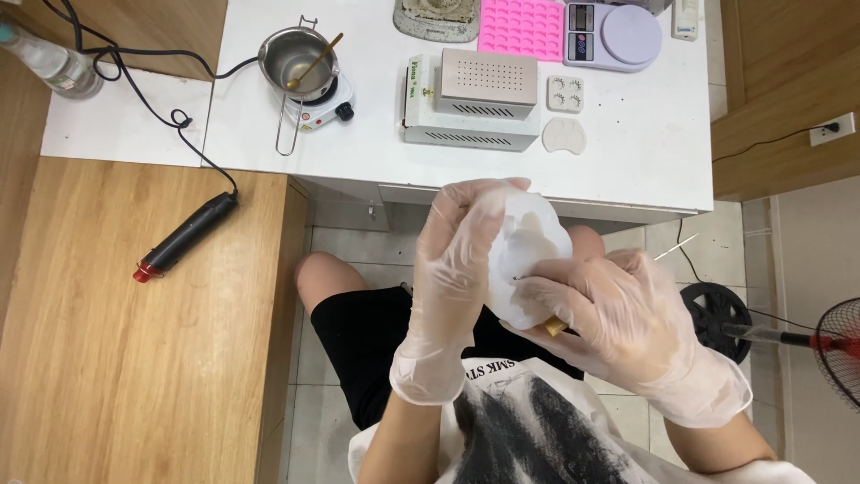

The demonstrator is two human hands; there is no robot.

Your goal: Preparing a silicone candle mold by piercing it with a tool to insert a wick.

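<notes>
A translucent white silicone mould (pixel 530 260) is held above the lap, between both gloved hands. The left hand (pixel 457 269) is wrapped around the mould's left side, fingers curled over its top edge. A thin pointed tool (pixel 548 314) is pinched in the right hand (pixel 618 309), its tip set against the mould's face. Farther off, on the white table (pixel 645 152), a metal pot (pixel 297 56) on a small hotplate, a white vented box (pixel 473 109), a pink mould tray (pixel 521 29) and a lilac scale (pixel 613 36) are seen. A black heat gun (pixel 184 237) lies on the wooden bench (pixel 134 358).
</notes>
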